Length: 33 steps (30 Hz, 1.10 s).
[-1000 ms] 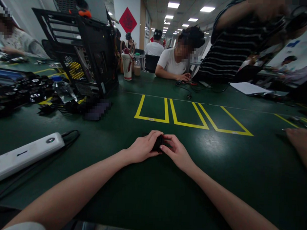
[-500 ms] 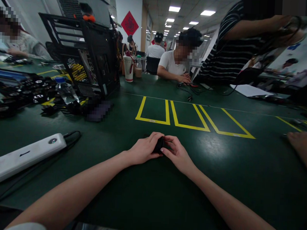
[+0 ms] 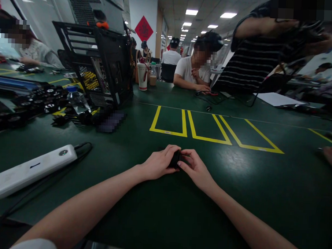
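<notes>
Both my hands meet over a small black object [image 3: 175, 159] on the dark green table [image 3: 162, 212]. My left hand [image 3: 161, 163] is wrapped over its left side, with thumb and fingers closed on it. From the right, my right hand [image 3: 194, 166] grips its edge between bent fingers and thumb. Much of the object is hidden under the fingers, so its exact kind cannot be made out. Beyond my hands, yellow tape outlines [image 3: 168, 132] mark the tabletop.
A white elongated device [image 3: 34, 170] with a black cable lies left. Behind it are an open black computer case [image 3: 110, 63], a plastic bottle [image 3: 77, 101] and a pile of black parts [image 3: 37, 104]. A white cup [image 3: 142, 76] stands farther back. Co-workers sit and stand around the table.
The view has shifted slightly, so the scene sits a little farther right. My hands keep their hold on the black object. The seated co-worker opposite has raised one hand toward the chest.
</notes>
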Tool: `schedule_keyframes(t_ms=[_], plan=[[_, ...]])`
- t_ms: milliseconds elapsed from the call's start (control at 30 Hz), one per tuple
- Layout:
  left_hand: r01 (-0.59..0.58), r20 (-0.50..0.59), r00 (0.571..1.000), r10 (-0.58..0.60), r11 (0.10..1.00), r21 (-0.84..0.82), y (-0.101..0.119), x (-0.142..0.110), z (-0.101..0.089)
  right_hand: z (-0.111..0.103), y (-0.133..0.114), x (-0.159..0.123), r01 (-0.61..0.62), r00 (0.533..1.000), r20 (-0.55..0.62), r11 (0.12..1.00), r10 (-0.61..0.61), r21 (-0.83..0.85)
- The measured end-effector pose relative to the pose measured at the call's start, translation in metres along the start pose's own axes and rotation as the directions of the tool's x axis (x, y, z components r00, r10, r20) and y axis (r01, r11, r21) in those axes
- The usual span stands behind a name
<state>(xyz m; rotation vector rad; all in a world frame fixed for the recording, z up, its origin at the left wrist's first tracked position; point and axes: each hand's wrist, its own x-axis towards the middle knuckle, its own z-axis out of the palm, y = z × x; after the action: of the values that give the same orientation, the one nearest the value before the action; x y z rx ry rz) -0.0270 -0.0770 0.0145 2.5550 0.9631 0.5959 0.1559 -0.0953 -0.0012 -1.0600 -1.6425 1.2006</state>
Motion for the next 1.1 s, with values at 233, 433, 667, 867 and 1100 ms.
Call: schedule_keyframes(t_ms=[233, 433, 667, 867, 1100], plan=[[-0.002, -0.020, 1.000, 0.002, 1.000, -0.009, -0.0021, -0.0001, 0.0031, 0.0010, 0.0017, -0.0030, -0.007, 0.999, 0.048, 0.997, 0.003, 0.072], [0.007, -0.020, 1.000, -0.007, 1.000, -0.006, -0.0050, -0.0002, 0.0064, 0.0015, 0.0021, -0.0009, 0.019, 1.000, -0.001, 0.997, -0.019, 0.071], [-0.002, -0.005, 1.000, 0.002, 1.000, -0.009, -0.0032, -0.0005, 0.0040, -0.0026, -0.0015, -0.0026, -0.006, 0.998, 0.068, 0.999, 0.003, 0.042], [-0.006, -0.023, 1.000, 0.006, 1.000, -0.007, -0.0033, 0.0001, 0.0045, 0.0007, -0.0006, -0.0030, 0.028, 0.999, 0.028, 0.996, -0.030, 0.083], [0.011, -0.011, 1.000, -0.011, 1.000, -0.019, -0.0034, -0.0011, 0.0028, 0.0004, 0.0008, -0.0006, -0.018, 1.000, -0.003, 1.000, 0.018, -0.024]])
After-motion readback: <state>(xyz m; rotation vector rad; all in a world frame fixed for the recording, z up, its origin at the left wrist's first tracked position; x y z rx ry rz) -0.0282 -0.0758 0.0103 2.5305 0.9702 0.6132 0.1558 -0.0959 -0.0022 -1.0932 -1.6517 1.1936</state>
